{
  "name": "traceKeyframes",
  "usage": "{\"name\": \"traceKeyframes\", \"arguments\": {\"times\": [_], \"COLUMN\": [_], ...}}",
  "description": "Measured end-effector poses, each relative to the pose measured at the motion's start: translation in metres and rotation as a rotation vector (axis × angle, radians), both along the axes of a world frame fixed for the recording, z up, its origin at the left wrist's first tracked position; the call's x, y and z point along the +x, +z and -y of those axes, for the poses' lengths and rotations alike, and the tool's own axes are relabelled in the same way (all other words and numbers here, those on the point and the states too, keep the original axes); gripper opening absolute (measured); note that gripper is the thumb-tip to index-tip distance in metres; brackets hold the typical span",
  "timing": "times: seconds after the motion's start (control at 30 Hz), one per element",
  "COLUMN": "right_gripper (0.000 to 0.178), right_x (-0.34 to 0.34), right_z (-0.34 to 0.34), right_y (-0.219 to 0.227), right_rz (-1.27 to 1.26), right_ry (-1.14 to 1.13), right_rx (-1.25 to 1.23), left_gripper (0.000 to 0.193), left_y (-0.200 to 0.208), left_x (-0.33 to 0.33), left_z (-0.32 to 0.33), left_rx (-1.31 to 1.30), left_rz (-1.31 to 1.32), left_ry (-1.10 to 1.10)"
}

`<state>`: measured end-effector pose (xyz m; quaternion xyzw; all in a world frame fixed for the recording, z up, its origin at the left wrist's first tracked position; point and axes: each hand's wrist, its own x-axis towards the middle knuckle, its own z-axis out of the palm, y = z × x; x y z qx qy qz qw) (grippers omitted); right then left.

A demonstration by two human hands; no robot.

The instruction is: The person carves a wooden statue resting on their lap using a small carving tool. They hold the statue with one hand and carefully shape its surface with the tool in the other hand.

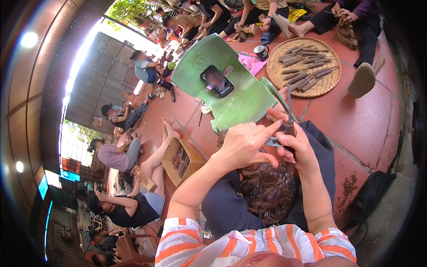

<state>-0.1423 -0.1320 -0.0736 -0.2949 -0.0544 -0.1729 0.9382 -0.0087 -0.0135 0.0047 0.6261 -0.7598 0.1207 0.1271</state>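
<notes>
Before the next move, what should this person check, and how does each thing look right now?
1. Tool in the right hand: ok, gripped by the handle, blade up.
2. Left hand well clear of the tool: not ok, its index finger reaches close to it.
3. Carving within reach: ok, it sits between the legs.
4. Blade sharp: cannot tell from this view.
5. Spare tools at hand: ok, many lie on the round tray, others in the box.
6. Phone off the floor: ok, it lies on the green chair.
</notes>
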Motion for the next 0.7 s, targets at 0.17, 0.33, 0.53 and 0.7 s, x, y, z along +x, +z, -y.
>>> {"name": "traceKeyframes", "arguments": {"times": [0.17, 0.33, 0.53, 0.7], "right_gripper": [0.068, 0.067, 0.063, 0.063], "right_x": [0.004, 0.006, 0.006, 0.007], "right_z": [0.002, 0.002, -0.006, -0.009], "right_y": [-0.01, -0.01, -0.002, 0.005], "right_rz": [0.127, 0.199, -0.028, -0.071], "right_ry": [0.13, 0.167, -0.22, -0.298], "right_rx": [0.122, 0.155, -0.176, -0.123], "left_gripper": [0.097, 0.097, 0.094, 0.092], "left_y": [0.002, 0.001, 0.003, 0.004], "left_x": [-0.002, 0.002, 0.0, 0.0], "left_z": [0.0, -0.001, -0.003, -0.003], "left_rx": [-0.009, -0.07, 0.011, 0.048], "left_rz": [-0.029, -0.048, 0.038, 0.026], "left_ry": [-0.004, -0.014, 0.1, 0.143]}}
